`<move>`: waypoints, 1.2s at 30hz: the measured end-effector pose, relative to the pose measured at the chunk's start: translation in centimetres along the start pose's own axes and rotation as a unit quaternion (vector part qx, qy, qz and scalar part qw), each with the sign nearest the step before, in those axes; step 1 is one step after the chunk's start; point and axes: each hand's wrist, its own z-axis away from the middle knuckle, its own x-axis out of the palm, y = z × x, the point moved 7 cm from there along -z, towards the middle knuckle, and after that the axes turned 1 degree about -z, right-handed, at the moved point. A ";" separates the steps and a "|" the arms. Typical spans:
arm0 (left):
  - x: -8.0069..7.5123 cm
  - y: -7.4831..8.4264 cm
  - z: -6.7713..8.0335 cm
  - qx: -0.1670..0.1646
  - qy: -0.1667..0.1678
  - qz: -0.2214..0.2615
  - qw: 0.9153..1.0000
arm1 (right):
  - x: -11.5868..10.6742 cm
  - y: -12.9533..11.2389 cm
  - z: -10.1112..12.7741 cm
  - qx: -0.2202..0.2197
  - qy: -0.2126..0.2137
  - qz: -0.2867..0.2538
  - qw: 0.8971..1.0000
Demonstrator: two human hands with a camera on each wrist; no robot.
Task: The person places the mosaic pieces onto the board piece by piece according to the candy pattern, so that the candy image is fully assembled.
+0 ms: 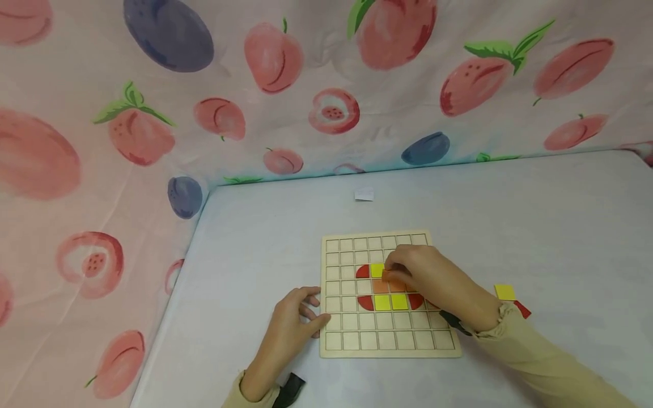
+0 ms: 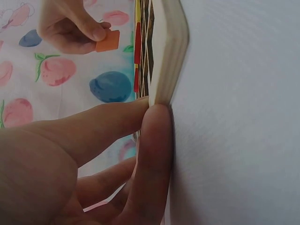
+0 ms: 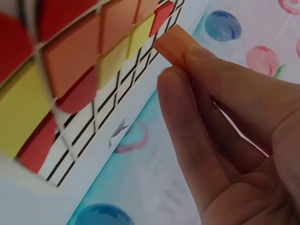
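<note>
Pale blue table (image 1: 510, 215) against fruit-print cloth (image 1: 102, 113), grid board (image 1: 331, 351) near its middle

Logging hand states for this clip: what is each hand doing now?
Left hand: open, fingers pressed against the wooden grid board edge.
Right hand: pinching an orange square tile.

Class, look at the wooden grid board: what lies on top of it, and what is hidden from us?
On the board lie red, yellow and orange tiles. The right hand, pinching an orange tile, covers several squares, so tiles beneath it cannot be seen. The left hand presses the board's edge.
</note>
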 end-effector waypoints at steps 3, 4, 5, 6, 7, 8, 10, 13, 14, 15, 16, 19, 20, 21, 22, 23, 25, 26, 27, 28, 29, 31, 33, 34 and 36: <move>0.0 -0.1 0.0 -0.005 0.000 0.001 1.000 | 0.5 -0.6 -0.6 -0.007 -0.006 0.002 1.000; 0.0 -0.2 0.0 -0.006 0.000 0.002 1.000 | 0.6 -0.8 -0.8 -0.009 -0.008 0.005 1.000; 0.0 -0.2 0.0 -0.007 0.000 0.003 1.000 | 0.7 -1.0 -1.0 -0.012 -0.009 0.005 1.000; 0.0 -0.2 0.0 -0.007 -0.001 0.004 1.000 | 0.8 -1.2 -1.1 -0.016 -0.010 0.003 1.000; 0.0 -0.2 0.0 -0.008 -0.001 0.005 1.000 | 0.9 -1.3 -1.2 -0.020 -0.010 0.001 1.000; 0.0 -0.2 0.0 -0.007 -0.001 0.004 1.000 | 1.0 -1.5 -1.4 -0.023 -0.010 -0.001 1.000; -0.1 -0.2 0.0 -0.006 -0.001 0.003 1.000 | 1.2 -1.7 -1.6 -0.029 -0.014 -0.006 0.999; 0.0 -0.3 0.0 -0.006 -0.002 0.003 1.000 | 1.7 -1.8 -1.9 -0.027 -0.021 -0.013 0.999; 0.0 -0.3 0.0 -0.006 -0.002 0.003 1.000 | 1.9 -1.8 -2.0 -0.026 -0.024 -0.015 0.999; 0.0 -0.3 0.0 -0.006 -0.003 0.003 1.000 | 2.0 -1.8 -2.0 -0.026 -0.026 -0.017 0.999; 0.0 -0.3 0.0 -0.006 -0.004 0.004 1.000 | 2.2 -1.8 -2.1 -0.026 -0.029 -0.019 0.999; 0.0 -0.2 0.0 -0.006 -0.005 0.009 1.000 | 2.8 -1.9 -2.3 -0.026 -0.039 -0.024 0.999; 0.0 -0.2 0.0 -0.006 -0.005 0.011 1.000 | 3.0 -2.0 -2.4 -0.028 -0.043 -0.025 0.998; 0.0 -0.2 0.0 -0.005 -0.005 0.013 1.000 | 3.2 -2.0 -2.4 -0.030 -0.045 -0.025 0.998; 0.0 -0.2 0.0 -0.005 -0.005 0.014 1.000 | 3.4 -2.0 -2.4 -0.027 -0.047 -0.024 0.998; 0.0 -0.2 0.0 -0.005 -0.005 0.015 1.000 | 3.5 -2.0 -2.5 -0.025 -0.049 -0.025 0.998; 0.0 -0.2 0.1 -0.005 -0.005 0.017 1.000 | 3.7 -2.1 -2.6 -0.024 -0.050 -0.026 0.998; 0.0 -0.2 0.1 -0.005 -0.006 0.017 1.000 | 3.8 -2.1 -2.6 -0.026 -0.048 -0.024 0.998; 0.0 -0.3 0.1 -0.004 -0.005 0.017 1.000 | 3.8 -2.1 -2.7 -0.028 -0.046 -0.022 0.998; 0.0 -0.3 0.1 -0.004 -0.005 0.016 1.000 | 3.9 -2.2 -2.7 -0.028 -0.046 -0.022 0.998; 0.0 -0.3 0.1 -0.003 -0.005 0.016 1.000 | 3.9 -2.2 -2.7 -0.032 -0.044 -0.019 0.998; 0.0 -0.3 0.0 -0.001 -0.005 0.016 1.000 | 3.9 -2.2 -2.7 -0.034 -0.039 -0.010 0.999; 0.0 -0.2 0.0 0.000 -0.005 0.016 1.000 | 4.0 -2.2 -2.7 -0.032 -0.036 0.006 0.999; 0.0 -0.2 0.0 0.000 -0.005 0.017 1.000 | 4.1 -2.2 -2.6 -0.030 -0.036 0.015 0.999; 0.0 -0.2 0.0 0.000 -0.005 0.016 1.000 | 4.3 -2.2 -2.6 -0.026 -0.036 0.036 0.998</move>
